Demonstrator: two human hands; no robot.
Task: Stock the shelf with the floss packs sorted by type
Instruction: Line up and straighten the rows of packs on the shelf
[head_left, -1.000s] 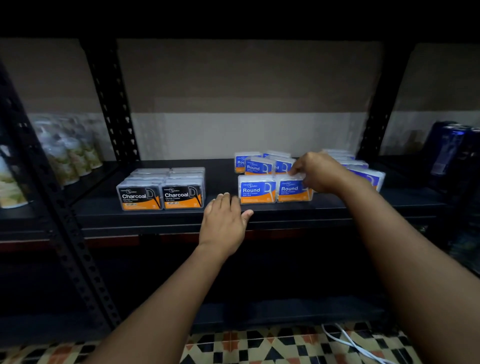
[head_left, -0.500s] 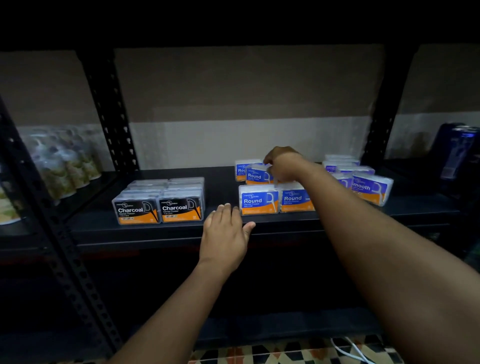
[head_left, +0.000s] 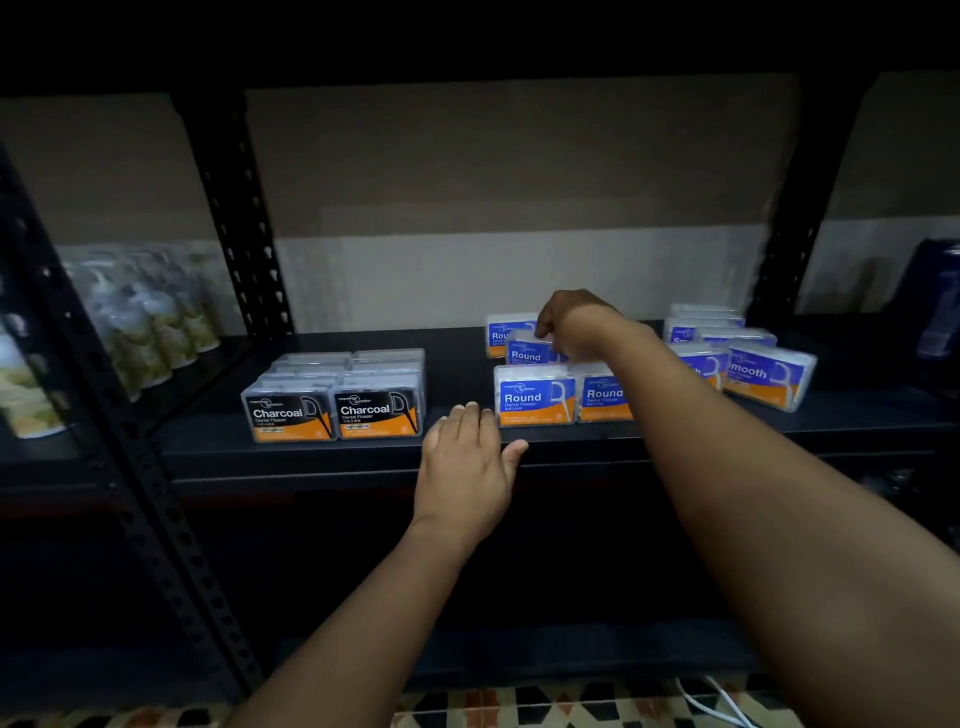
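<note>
On the dark shelf (head_left: 467, 467) stand three groups of clear floss packs. The black Charcoal packs (head_left: 332, 400) form two tidy rows at the left. Blue Round packs (head_left: 535, 397) sit in the middle, and blue Smooth packs (head_left: 763, 371) lie at the right, some askew. My right hand (head_left: 576, 325) reaches over the front Round packs and its fingers close on a Round pack (head_left: 527, 351) in the second row. My left hand (head_left: 467, 467) rests flat on the shelf's front edge, fingers apart, holding nothing.
Black perforated uprights (head_left: 239, 218) frame the bay. Pale bottles (head_left: 150, 317) fill the shelf section to the left, and dark blue items (head_left: 935, 306) stand at the far right. A patterned tile floor (head_left: 519, 706) with a white cable (head_left: 722, 701) lies below.
My right hand left the front Round pack and moved back and left to the second-row Round pack. My left hand stayed on the shelf edge.
</note>
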